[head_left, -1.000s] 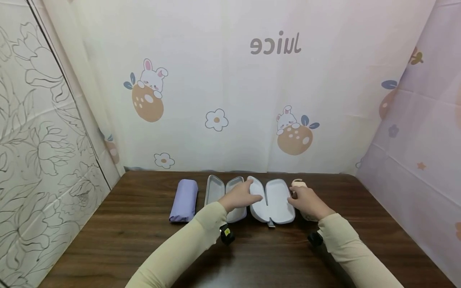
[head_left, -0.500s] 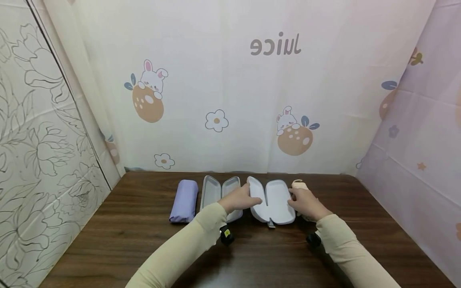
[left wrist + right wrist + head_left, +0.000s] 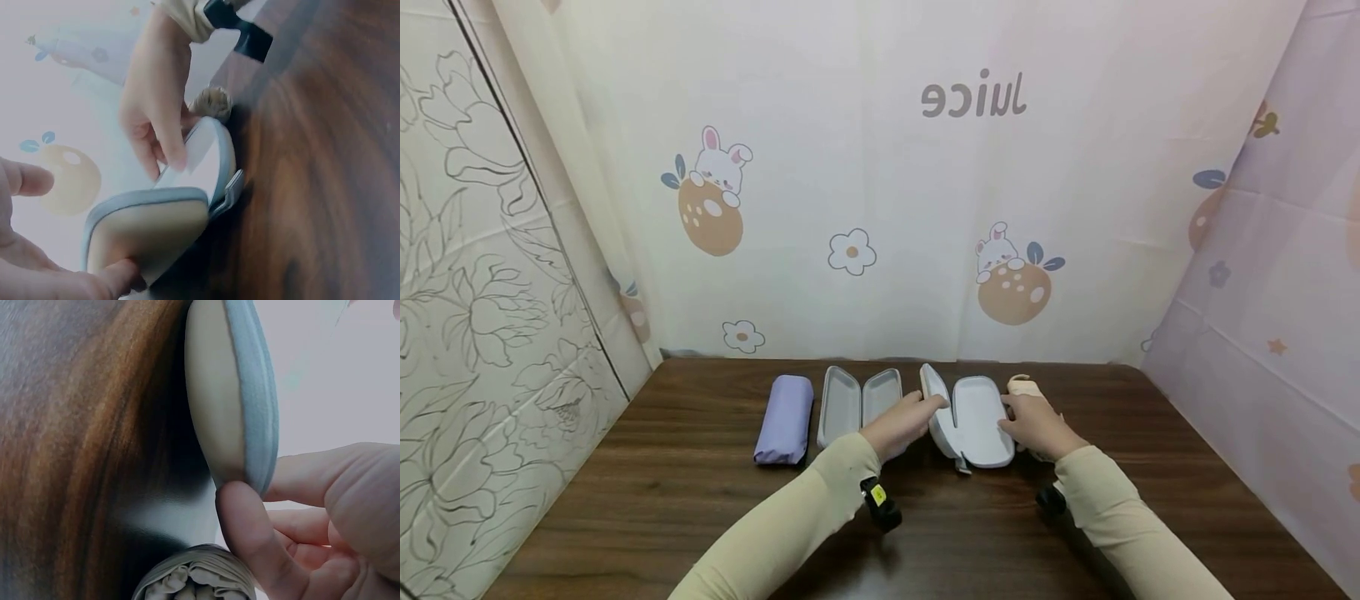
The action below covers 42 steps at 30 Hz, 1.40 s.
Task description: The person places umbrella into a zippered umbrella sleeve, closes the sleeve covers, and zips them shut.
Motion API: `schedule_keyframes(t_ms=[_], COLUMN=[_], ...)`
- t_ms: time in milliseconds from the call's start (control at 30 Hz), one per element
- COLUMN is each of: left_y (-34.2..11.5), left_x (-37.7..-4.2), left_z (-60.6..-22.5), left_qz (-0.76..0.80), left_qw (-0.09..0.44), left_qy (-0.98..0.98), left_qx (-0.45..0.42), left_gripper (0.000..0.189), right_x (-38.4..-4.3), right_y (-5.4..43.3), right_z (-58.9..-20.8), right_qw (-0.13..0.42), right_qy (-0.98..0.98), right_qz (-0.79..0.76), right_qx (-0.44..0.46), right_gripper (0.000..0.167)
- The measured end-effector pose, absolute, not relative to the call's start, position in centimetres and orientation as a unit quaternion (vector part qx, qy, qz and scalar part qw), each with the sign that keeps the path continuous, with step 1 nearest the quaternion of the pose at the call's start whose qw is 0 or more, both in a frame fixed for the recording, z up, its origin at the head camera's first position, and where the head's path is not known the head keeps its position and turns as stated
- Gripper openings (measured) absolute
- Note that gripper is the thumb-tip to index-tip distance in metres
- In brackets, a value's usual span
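In the head view an open glasses case (image 3: pixel 983 421) with a white lining lies on the table. My left hand (image 3: pixel 901 425) is at its left half (image 3: pixel 937 387), which stands tilted up. The left wrist view shows a fingertip (image 3: pixel 122 278) against that half's outer face, and another digit (image 3: pixel 28 178) above the rim, apart from it. My right hand (image 3: pixel 1037 423) holds the right half's outer edge. Its thumb (image 3: pixel 169 140) reaches inside, while a finger (image 3: pixel 240 509) presses the case's outside near the table. A beige folded umbrella (image 3: pixel 194 575) lies beside the right hand, partly hidden by it.
A second open case with grey lining (image 3: pixel 842 408) lies to the left, its right half partly behind my left hand. Farther left is a purple wrapped bundle (image 3: pixel 784 419). A printed curtain (image 3: pixel 865 167) stands along the back edge of the wooden table (image 3: pixel 625 500).
The left half of the white-lined case has tilted up toward the right half, my left hand turning with it. The grey-lined case has shifted slightly left. My right hand stays at the right edge.
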<state>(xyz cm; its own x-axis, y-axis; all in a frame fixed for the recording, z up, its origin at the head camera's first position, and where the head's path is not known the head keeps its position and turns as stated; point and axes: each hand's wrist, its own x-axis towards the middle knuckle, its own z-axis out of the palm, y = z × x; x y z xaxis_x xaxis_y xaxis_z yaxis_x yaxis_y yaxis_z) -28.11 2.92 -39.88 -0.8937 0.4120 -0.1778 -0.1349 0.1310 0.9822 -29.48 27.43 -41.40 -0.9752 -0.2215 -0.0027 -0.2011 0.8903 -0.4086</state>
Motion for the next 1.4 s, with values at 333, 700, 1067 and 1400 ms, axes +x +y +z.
schedule_keyframes(t_ms=[333,700,1067,1400], left_y=[4.2,4.7,4.9,5.0], left_x=[-27.8,-27.6,-27.6,-27.5], left_z=[-40.8,-41.8,-42.2,-42.1], left_qz=[0.737,0.768,0.782,0.784], left_qw=[0.253,0.25,0.24,0.237], left_qy=[0.626,0.589,0.575,0.573], left_qx=[0.043,0.027,0.012,0.008], left_gripper=[0.083,0.07,0.073,0.073], right_x=[-29.4,-29.4,-29.4,-29.1], right_y=[27.4,27.5,27.9,30.3], right_z=[-41.4,-41.4,-41.1,-40.1], right_qw=[0.026,0.035,0.022,-0.04], right_qy=[0.972,0.974,0.967,0.976], right_qz=[-0.207,-0.202,-0.231,-0.187], right_qx=[-0.105,-0.096,-0.109,-0.108], right_gripper=[0.05,0.052,0.046,0.045])
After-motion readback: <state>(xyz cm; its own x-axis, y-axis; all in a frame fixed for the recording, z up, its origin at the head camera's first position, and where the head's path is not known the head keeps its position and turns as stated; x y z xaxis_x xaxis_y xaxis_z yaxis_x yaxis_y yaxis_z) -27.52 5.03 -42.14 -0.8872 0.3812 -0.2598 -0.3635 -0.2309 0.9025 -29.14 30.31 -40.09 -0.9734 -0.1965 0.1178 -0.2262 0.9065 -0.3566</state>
